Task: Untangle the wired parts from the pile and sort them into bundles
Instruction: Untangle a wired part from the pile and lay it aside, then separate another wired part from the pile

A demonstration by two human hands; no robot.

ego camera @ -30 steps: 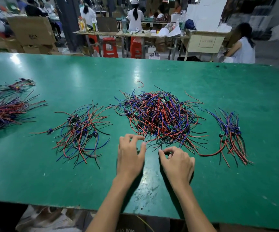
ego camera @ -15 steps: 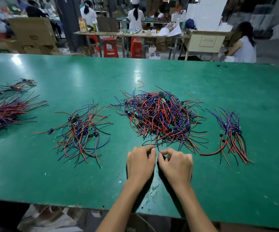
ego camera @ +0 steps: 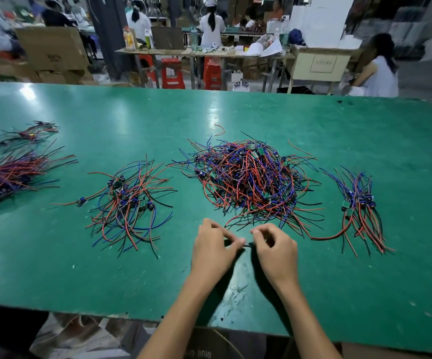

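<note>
Red, blue and black thin insulated wires with small green circuit boards and dark round components make up the big tangled pile (ego camera: 251, 185), mid-table on the green matte worktable (ego camera: 235, 117). Loose ends stick out all round it, and one stray red wire curl (ego camera: 220, 129) lies just behind. Smaller fanned bundle of same wired parts (ego camera: 129, 203) sits left of the pile, narrow tidier bundle (ego camera: 360, 208) right of it, and two more blurred bundles (ego camera: 10, 174) at far left edge. Left hand (ego camera: 212, 250) and right hand (ego camera: 277, 250) are close together just in front of the pile, fingers curled, fingertips pinching a short dark wire piece (ego camera: 247, 245) between them; it is too small to tell more.
</note>
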